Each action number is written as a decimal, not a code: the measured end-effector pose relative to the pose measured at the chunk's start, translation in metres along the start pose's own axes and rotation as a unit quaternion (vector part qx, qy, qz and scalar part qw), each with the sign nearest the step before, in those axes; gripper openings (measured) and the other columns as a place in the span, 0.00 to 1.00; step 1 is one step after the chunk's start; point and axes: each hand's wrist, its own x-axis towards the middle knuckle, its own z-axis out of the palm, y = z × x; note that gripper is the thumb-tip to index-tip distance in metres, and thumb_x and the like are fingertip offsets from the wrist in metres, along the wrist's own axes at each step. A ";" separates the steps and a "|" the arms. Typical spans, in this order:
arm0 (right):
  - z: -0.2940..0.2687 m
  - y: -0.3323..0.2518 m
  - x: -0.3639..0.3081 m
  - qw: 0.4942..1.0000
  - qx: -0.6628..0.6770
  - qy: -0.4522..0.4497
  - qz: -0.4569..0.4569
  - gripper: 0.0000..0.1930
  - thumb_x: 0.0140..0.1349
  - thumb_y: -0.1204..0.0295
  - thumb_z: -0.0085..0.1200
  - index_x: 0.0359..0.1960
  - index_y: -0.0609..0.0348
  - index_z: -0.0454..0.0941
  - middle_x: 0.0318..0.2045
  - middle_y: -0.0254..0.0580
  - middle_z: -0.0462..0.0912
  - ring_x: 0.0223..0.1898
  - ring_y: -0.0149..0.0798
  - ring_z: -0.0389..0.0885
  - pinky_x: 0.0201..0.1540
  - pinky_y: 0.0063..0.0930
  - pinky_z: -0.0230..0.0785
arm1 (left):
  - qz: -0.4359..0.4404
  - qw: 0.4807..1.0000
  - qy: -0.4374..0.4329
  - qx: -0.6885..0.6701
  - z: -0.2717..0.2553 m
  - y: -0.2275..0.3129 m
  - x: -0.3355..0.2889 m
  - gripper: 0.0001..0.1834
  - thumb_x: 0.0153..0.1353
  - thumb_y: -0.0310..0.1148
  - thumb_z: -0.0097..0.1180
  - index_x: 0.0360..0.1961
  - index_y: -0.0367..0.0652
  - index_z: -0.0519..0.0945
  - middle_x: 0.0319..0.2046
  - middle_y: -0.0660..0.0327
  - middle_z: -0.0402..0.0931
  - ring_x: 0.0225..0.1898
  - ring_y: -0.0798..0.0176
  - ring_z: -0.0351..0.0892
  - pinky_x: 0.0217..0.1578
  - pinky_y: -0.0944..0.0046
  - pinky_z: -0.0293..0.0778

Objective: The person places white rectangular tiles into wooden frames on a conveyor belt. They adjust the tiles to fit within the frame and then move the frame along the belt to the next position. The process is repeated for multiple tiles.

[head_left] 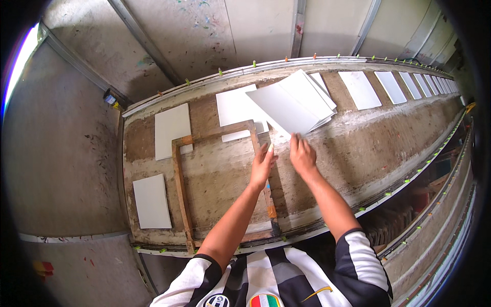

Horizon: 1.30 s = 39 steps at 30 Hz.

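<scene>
The fanned stack of white sheets [291, 105] is spreading over the far middle of the long table [358, 138]; the right hand [303, 153] is pinching its near edge. The left hand [263, 165] is hovering half-open, seemingly holding nothing, by the wooden frame [182, 194]. Single sheets [360, 90] are already lying left and right; the stack is apparently awaiting laying out.

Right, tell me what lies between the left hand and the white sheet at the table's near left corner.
In the head view, the left bar of the wooden frame lies between the left hand and that white sheet, with stained tabletop either side.
</scene>
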 end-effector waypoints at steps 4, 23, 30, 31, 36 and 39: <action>-0.043 -0.088 -0.046 0.989 0.146 0.019 -0.022 0.13 0.67 0.76 0.56 0.51 0.68 0.80 0.48 0.58 0.85 0.45 0.53 0.86 0.44 0.40 0.82 | 0.027 0.990 0.100 -0.096 -0.022 -0.005 0.008 0.32 0.72 0.37 0.58 0.69 0.35 0.61 0.60 0.48 0.71 0.54 0.54 0.79 0.53 0.52 0.75; -0.036 -0.243 -0.033 0.802 0.455 0.054 0.383 0.31 0.64 0.68 0.65 0.65 0.60 0.65 0.57 0.51 0.75 0.53 0.46 0.78 0.56 0.44 0.73 | 0.093 0.977 0.133 -0.135 -0.223 0.040 -0.091 0.35 0.72 0.48 0.58 0.69 0.36 0.63 0.62 0.53 0.71 0.62 0.58 0.73 0.61 0.52 0.70; -0.032 -0.221 -0.006 0.844 0.475 -0.060 0.241 0.43 0.59 0.74 0.68 0.74 0.57 0.55 0.71 0.60 0.62 0.72 0.57 0.63 0.72 0.49 0.58 | 0.074 0.995 0.062 0.023 -0.273 0.063 -0.104 0.36 0.68 0.48 0.63 0.66 0.32 0.69 0.54 0.48 0.79 0.56 0.55 0.78 0.59 0.55 0.72; -0.019 -0.221 -0.011 0.827 0.502 -0.022 0.250 0.41 0.59 0.76 0.67 0.74 0.56 0.60 0.69 0.58 0.68 0.71 0.55 0.66 0.72 0.47 0.59 | 0.074 0.995 0.062 0.031 -0.279 0.058 -0.100 0.36 0.68 0.48 0.63 0.67 0.33 0.69 0.55 0.47 0.78 0.58 0.53 0.78 0.60 0.54 0.72; 0.009 -0.233 -0.056 0.849 0.422 -0.066 0.312 0.40 0.61 0.73 0.66 0.75 0.54 0.60 0.64 0.60 0.74 0.67 0.56 0.71 0.68 0.45 0.64 | 0.174 0.874 0.217 0.398 -0.319 0.025 -0.114 0.40 0.65 0.51 0.64 0.70 0.39 0.67 0.63 0.38 0.68 0.64 0.42 0.71 0.61 0.46 0.70; 0.002 -0.246 -0.074 0.844 0.368 -0.142 0.363 0.38 0.64 0.73 0.64 0.75 0.53 0.60 0.67 0.57 0.72 0.67 0.53 0.72 0.67 0.42 0.65 | 0.090 0.840 0.212 0.491 -0.336 0.009 -0.138 0.42 0.64 0.53 0.65 0.72 0.41 0.66 0.66 0.35 0.62 0.65 0.36 0.67 0.61 0.43 0.70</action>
